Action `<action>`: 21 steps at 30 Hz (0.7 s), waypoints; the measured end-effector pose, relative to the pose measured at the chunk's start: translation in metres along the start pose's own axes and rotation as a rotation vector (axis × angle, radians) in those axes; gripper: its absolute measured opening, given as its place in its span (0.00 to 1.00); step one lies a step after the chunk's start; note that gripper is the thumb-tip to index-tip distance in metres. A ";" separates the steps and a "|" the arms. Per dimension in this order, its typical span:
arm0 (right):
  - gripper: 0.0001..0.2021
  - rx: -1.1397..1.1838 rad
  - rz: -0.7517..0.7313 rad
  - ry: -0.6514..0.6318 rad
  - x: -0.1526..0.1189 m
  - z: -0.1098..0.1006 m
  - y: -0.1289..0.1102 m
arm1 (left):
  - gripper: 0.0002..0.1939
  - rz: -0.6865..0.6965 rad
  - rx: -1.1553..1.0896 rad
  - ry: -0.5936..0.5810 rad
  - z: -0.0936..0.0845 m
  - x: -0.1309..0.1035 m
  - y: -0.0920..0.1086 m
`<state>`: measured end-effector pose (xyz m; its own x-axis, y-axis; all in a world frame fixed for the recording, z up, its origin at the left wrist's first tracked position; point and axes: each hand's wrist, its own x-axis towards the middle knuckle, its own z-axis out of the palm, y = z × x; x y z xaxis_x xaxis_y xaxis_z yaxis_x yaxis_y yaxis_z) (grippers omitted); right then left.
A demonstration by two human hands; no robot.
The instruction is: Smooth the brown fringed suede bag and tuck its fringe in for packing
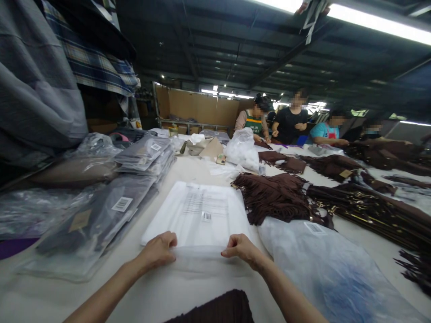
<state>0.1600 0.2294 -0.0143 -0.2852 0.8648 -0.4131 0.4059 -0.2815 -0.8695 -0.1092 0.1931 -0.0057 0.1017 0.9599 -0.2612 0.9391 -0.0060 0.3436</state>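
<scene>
A stack of white translucent plastic bags (215, 226) with printed text and a barcode lies flat on the table in front of me. My left hand (160, 250) pinches the near edge of a bag at its left side. At the right side of that same edge, my right hand (240, 249) pinches the film between thumb and fingers. The edge stretches between both hands, slightly raised. Closer to me, a dark brown piece of fabric or leather (218, 309) is partly cut off by the bottom of the view.
Bagged dark items (101, 220) with barcodes are piled at left. Brown fringed pieces (279, 195) and straps with gold hardware (363, 202) lie at right, near a large plastic bag (323, 264). Several co-workers (291, 119) stand along the far side. A phone (221, 159) lies farther back.
</scene>
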 end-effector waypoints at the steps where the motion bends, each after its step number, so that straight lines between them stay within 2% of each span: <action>1: 0.13 0.005 0.000 0.012 0.000 0.001 0.000 | 0.17 0.038 -0.019 -0.012 0.000 -0.001 0.004; 3: 0.15 -0.001 0.001 0.036 0.001 0.004 0.002 | 0.25 0.118 -0.048 -0.021 0.003 -0.002 0.014; 4: 0.15 -0.013 -0.001 0.048 0.003 0.006 0.003 | 0.24 0.152 -0.052 -0.013 0.005 -0.001 0.021; 8: 0.17 -0.101 -0.019 0.111 0.007 0.010 0.010 | 0.07 0.232 0.016 0.074 0.020 0.007 0.045; 10: 0.18 -0.160 -0.018 0.146 0.008 0.010 0.012 | 0.09 0.262 0.076 0.131 0.029 0.012 0.050; 13: 0.19 -0.245 -0.026 0.180 0.005 0.010 0.013 | 0.14 0.335 0.168 0.244 0.045 0.022 0.043; 16: 0.26 -0.355 -0.120 0.154 -0.002 0.012 0.010 | 0.14 0.484 0.275 0.480 0.059 0.033 0.027; 18: 0.20 -0.450 -0.180 0.138 -0.005 0.017 0.008 | 0.13 0.531 0.310 0.589 0.065 0.037 0.019; 21: 0.06 -0.548 -0.191 0.170 -0.002 0.026 0.006 | 0.11 0.477 0.307 0.553 0.070 0.040 0.012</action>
<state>0.1407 0.2151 -0.0260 -0.2728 0.9460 -0.1753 0.7623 0.1014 -0.6392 -0.0709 0.2117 -0.0757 0.4141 0.8337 0.3652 0.8919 -0.4517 0.0199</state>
